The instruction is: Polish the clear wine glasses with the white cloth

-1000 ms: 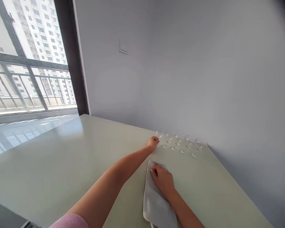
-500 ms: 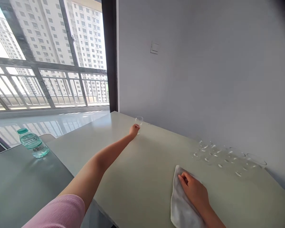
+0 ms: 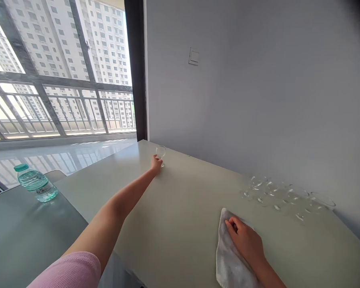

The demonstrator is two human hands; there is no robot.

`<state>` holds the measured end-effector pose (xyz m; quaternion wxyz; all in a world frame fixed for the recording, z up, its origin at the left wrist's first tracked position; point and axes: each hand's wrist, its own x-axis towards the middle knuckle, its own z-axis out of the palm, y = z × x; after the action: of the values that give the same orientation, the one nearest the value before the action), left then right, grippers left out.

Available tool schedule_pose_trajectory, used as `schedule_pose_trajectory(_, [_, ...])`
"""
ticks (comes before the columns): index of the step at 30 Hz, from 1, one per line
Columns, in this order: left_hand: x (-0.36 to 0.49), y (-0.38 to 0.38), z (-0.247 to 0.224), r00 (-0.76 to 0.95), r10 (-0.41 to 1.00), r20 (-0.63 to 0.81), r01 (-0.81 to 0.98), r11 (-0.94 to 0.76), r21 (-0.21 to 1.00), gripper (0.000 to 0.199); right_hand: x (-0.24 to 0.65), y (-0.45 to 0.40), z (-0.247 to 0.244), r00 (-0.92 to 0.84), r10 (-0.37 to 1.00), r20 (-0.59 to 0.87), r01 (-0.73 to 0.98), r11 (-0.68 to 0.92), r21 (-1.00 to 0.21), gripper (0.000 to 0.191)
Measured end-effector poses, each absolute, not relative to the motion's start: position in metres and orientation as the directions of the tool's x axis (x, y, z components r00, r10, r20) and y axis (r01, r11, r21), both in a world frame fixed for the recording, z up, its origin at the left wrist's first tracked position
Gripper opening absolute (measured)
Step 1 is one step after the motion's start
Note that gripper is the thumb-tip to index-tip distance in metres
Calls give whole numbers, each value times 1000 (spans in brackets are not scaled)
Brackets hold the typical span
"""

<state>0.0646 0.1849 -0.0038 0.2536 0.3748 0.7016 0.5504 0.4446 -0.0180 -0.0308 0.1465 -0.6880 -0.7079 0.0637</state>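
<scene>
My left hand (image 3: 156, 163) reaches to the far end of the pale table (image 3: 183, 208), its fingers wrapped round the lower part of a clear stemmed glass (image 3: 161, 151). The glass is upright, its foot at the tabletop. Close to me on the right, my right hand (image 3: 245, 239) is closed on a light grey cloth (image 3: 228, 256) that lies on the table. Part of the cloth is hidden under the hand and wrist.
Several clear stemmed glasses (image 3: 288, 196) stand along the wall at the right. A water bottle with a green cap (image 3: 37, 184) is on the darker surface (image 3: 33, 228) at the left. A grey wall (image 3: 243, 100) borders the table's far side.
My left hand and the glass have shifted to the left along the table's far end. The right hand and cloth have stayed in place. The view has turned slightly.
</scene>
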Motion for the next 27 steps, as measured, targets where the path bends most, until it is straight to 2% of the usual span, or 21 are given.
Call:
schedule_pose_trajectory(2, [79, 174, -1, -613, 790, 6, 195, 144, 970, 45, 443, -18, -30, -18, 989, 145, 960, 58, -275, 31])
schedule_pose_trajectory(5, [130, 157, -2, -509, 860, -46, 145, 138, 980, 41, 442, -18, -29, -26, 984, 177, 963, 73, -261, 30])
schedule_pose_trajectory(7, [183, 146, -5, -331, 942, -62, 128, 110, 986, 35, 442, -18, -28, -31, 982, 184, 960, 80, -267, 29])
schedule_pose_trajectory(9, [244, 136, -7, -79, 994, -80, 117, 89, 989, 32, 442, -18, -26, -45, 981, 191, 955, 98, -281, 28])
schedule_pose_trajectory(11, [303, 129, -7, 134, 987, -90, 111, 75, 991, 36, 442, -19, -24, -56, 978, 199, 949, 114, -293, 27])
schedule_pose_trajectory(14, [378, 124, -4, 295, 949, -110, 111, 80, 991, 54, 442, -20, -21, -44, 978, 203, 950, 103, -294, 23])
schedule_pose_trajectory(16, [414, 125, -2, 337, 932, -135, 116, 101, 988, 63, 441, -21, -20, -15, 980, 197, 954, 73, -292, 21])
schedule_pose_trajectory(18, [440, 130, -2, 345, 926, -155, 124, 118, 985, 64, 441, -21, -18, 4, 982, 190, 953, 53, -299, 18])
schedule_pose_trajectory(24, [451, 143, -17, 268, 958, -106, 175, 60, 983, 22, 441, -20, -16, 3, 984, 180, 951, 52, -304, 17])
schedule_pose_trajectory(27, [417, 146, -24, 203, 978, -51, 211, 7, 977, 16, 441, -21, -16, -10, 985, 174, 956, 61, -287, 21])
